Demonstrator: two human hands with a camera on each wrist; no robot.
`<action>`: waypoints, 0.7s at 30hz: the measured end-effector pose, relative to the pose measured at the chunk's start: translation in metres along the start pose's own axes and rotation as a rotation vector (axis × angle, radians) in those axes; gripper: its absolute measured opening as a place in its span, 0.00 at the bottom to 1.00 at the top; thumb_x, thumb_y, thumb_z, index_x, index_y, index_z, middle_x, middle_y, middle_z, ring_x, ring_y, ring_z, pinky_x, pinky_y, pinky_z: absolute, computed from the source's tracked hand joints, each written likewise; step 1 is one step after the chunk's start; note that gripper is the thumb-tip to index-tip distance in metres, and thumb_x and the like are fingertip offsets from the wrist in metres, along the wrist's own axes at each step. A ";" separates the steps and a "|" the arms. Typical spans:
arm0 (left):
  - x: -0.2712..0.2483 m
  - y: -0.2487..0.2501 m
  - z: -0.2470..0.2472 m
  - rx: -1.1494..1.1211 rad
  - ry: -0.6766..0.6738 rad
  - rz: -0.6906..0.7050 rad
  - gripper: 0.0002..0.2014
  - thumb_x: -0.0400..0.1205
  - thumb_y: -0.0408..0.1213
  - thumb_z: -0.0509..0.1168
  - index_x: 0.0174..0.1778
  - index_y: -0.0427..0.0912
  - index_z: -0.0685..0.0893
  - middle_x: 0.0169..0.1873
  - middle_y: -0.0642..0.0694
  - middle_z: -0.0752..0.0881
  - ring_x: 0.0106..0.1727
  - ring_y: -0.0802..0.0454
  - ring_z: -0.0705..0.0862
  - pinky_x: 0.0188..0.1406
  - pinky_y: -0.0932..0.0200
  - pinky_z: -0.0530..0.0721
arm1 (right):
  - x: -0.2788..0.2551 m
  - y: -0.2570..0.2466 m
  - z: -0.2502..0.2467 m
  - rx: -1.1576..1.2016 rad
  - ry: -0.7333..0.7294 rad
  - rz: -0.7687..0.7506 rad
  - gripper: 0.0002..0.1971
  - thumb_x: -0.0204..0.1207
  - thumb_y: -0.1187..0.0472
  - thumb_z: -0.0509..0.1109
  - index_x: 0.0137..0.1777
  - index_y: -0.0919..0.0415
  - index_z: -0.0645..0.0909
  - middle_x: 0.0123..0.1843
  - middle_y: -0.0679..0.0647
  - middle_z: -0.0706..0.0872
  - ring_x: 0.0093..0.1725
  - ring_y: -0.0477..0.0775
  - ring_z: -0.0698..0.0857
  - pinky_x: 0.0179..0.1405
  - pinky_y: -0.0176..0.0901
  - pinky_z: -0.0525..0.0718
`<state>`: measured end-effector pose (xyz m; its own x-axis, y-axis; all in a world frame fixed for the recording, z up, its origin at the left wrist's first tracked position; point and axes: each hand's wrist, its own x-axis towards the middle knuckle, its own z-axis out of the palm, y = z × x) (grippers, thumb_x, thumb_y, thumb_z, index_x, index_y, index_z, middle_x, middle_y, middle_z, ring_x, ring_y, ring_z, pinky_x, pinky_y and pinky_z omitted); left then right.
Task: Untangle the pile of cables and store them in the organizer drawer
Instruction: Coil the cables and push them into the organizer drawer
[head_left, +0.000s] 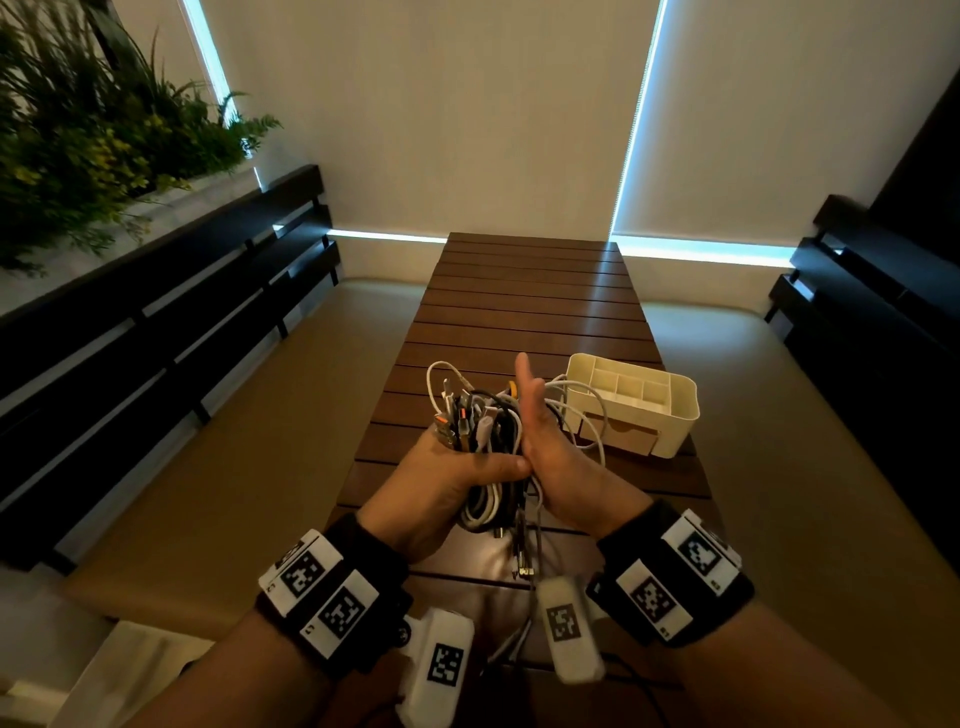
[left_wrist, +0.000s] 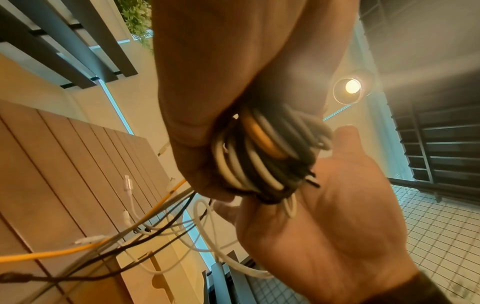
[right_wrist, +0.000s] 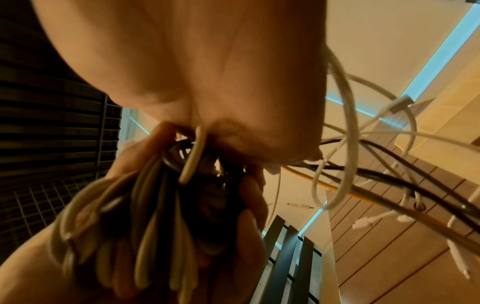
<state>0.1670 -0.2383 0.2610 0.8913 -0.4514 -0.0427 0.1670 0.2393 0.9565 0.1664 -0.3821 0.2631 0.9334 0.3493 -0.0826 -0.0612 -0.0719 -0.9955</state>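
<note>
A bundle of tangled cables (head_left: 485, 423), white, black and one orange, is held above the wooden table. My left hand (head_left: 457, 470) grips the bundle around its middle, thumb across the front. My right hand (head_left: 545, 441) lies flat against the bundle's right side with fingers straight. In the left wrist view the coiled loops (left_wrist: 262, 160) sit between my left hand (left_wrist: 221, 82) and my right palm (left_wrist: 337, 226). Loose ends with plugs (right_wrist: 363, 222) hang down towards the table. The white organizer (head_left: 680, 415) stands just right of my hands, its drawer (head_left: 615, 439) in the near side.
The slatted brown table (head_left: 530, 312) runs away from me between two cushioned benches. Dark slatted backrests (head_left: 156, 338) line the left and right. Plants (head_left: 78, 130) stand at the upper left. The organizer's top compartments (head_left: 628, 387) look empty.
</note>
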 end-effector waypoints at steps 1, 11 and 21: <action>0.000 0.001 0.000 0.032 0.013 0.016 0.15 0.74 0.20 0.72 0.57 0.29 0.85 0.51 0.31 0.89 0.52 0.36 0.90 0.50 0.48 0.89 | -0.001 -0.001 0.000 -0.058 -0.011 0.016 0.47 0.49 0.07 0.44 0.70 0.11 0.29 0.90 0.45 0.40 0.87 0.53 0.50 0.84 0.71 0.54; 0.006 -0.006 -0.016 -0.048 0.267 -0.036 0.09 0.76 0.15 0.64 0.43 0.31 0.86 0.32 0.34 0.85 0.30 0.42 0.87 0.30 0.51 0.86 | -0.010 -0.012 -0.008 -0.326 0.269 0.074 0.47 0.71 0.25 0.55 0.87 0.34 0.40 0.79 0.52 0.77 0.73 0.52 0.82 0.68 0.50 0.79; 0.006 -0.005 -0.031 -0.178 0.283 -0.081 0.09 0.78 0.19 0.62 0.50 0.33 0.83 0.28 0.39 0.85 0.24 0.46 0.84 0.21 0.56 0.83 | -0.008 -0.005 -0.019 -0.170 0.376 -0.020 0.24 0.86 0.64 0.62 0.76 0.44 0.61 0.45 0.51 0.93 0.33 0.45 0.87 0.36 0.43 0.85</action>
<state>0.1850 -0.2156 0.2468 0.9497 -0.2244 -0.2186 0.2906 0.3703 0.8823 0.1654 -0.4020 0.2700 0.9999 -0.0112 -0.0100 -0.0123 -0.2328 -0.9724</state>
